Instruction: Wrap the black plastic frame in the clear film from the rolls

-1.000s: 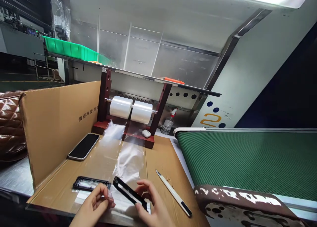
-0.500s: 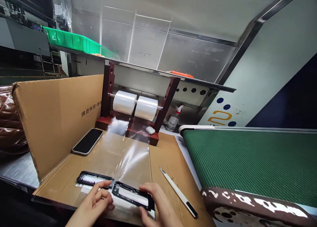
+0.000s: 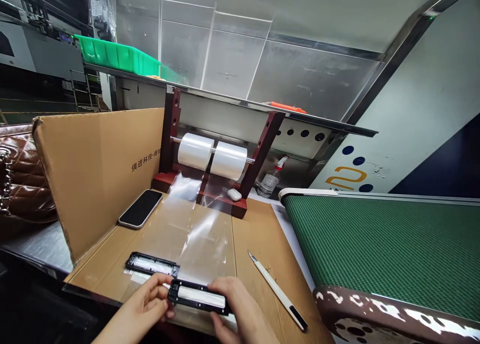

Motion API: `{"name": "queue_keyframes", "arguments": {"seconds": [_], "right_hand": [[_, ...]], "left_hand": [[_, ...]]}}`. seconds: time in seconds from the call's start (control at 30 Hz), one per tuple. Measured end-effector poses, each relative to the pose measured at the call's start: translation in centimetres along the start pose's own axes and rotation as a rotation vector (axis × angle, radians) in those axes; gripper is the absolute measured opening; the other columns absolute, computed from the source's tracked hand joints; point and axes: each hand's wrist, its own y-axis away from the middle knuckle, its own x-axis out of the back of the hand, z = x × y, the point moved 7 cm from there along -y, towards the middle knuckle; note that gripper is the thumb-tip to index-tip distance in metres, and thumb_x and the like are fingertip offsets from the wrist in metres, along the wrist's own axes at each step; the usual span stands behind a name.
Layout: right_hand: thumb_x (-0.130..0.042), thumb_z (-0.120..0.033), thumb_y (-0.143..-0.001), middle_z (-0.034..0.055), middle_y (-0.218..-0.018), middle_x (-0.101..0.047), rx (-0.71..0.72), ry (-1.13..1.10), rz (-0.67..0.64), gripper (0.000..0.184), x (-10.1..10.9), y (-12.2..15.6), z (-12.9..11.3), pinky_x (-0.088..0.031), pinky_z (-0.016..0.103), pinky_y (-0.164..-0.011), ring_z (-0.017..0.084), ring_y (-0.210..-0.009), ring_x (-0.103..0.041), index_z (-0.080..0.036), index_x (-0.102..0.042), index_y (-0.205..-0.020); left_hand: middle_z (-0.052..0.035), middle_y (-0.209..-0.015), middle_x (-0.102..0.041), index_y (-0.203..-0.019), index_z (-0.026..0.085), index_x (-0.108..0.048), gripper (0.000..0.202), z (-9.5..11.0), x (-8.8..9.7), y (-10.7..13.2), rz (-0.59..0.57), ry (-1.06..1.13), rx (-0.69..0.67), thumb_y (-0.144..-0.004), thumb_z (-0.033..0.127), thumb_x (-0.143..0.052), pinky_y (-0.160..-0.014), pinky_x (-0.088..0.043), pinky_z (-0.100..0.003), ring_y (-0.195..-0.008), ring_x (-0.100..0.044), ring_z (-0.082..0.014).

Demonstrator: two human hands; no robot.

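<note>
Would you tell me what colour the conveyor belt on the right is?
The conveyor belt is green with a fine woven texture, seen in the head view.

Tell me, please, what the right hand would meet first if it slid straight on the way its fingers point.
Probably the left hand. The right hand lies along the black frame, fingers pointing left, and the left hand holds that frame's other end. Depth is unclear, so it might pass just behind it.
</note>
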Motion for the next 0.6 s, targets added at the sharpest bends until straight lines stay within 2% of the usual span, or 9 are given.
{"name": "queue_keyframes", "arguments": {"seconds": [0.1,0.37,0.47,0.6], "right_hand": [[-0.054,0.0,-0.073,0.0057,-0.106,-0.06,0.001,0.014,-0.033,0.055,-0.3,-0.1,-0.1,-0.05,0.031,-0.081,0.024,-0.094,-0.058,-0.028,-0.05,-0.12],[-0.054,0.0,-0.073,0.003,-0.106,-0.058,-0.028,0.021,-0.075,0.056,-0.9,-0.1,0.2,-0.048,0.03,-0.081,0.022,-0.093,-0.057,-0.03,-0.046,-0.121],[-0.054,-0.001,-0.074,0.0025,-0.106,-0.058,-0.031,0.028,-0.079,0.056,-1.0,0.0,0.2,-0.048,0.029,-0.08,0.022,-0.093,-0.057,-0.03,-0.046,-0.12],[-0.054,-0.001,-0.074,0.0025,-0.105,-0.058,-0.05,0.043,-0.078,0.056,-1.0,0.2,0.3,-0.048,0.03,-0.081,0.022,-0.093,-0.057,-0.031,-0.045,-0.12]], "left_hand": [[-0.0024,-0.087,-0.063,-0.109,0.023,-0.059,0.042,-0.3,0.3,0.0,-0.056,-0.008,-0.001,-0.078,0.049,-0.074,-0.069,-0.044,-0.029,-0.08,-0.061,-0.0204],[-0.0024,-0.09,-0.064,-0.109,0.024,-0.058,0.04,-0.2,0.3,0.1,-0.065,0.034,-0.011,-0.079,0.046,-0.074,-0.071,-0.044,-0.029,-0.08,-0.062,-0.0191],[-0.002,-0.086,-0.065,-0.106,0.022,-0.06,0.044,0.2,0.0,0.2,-0.01,0.049,-0.019,-0.075,0.048,-0.078,-0.069,-0.044,-0.028,-0.076,-0.062,-0.0184],[-0.0011,-0.077,-0.066,-0.098,0.02,-0.063,0.055,1.3,-0.5,0.7,0.133,0.036,-0.041,-0.062,0.056,-0.083,-0.062,-0.044,-0.024,-0.067,-0.062,-0.0171]]}}
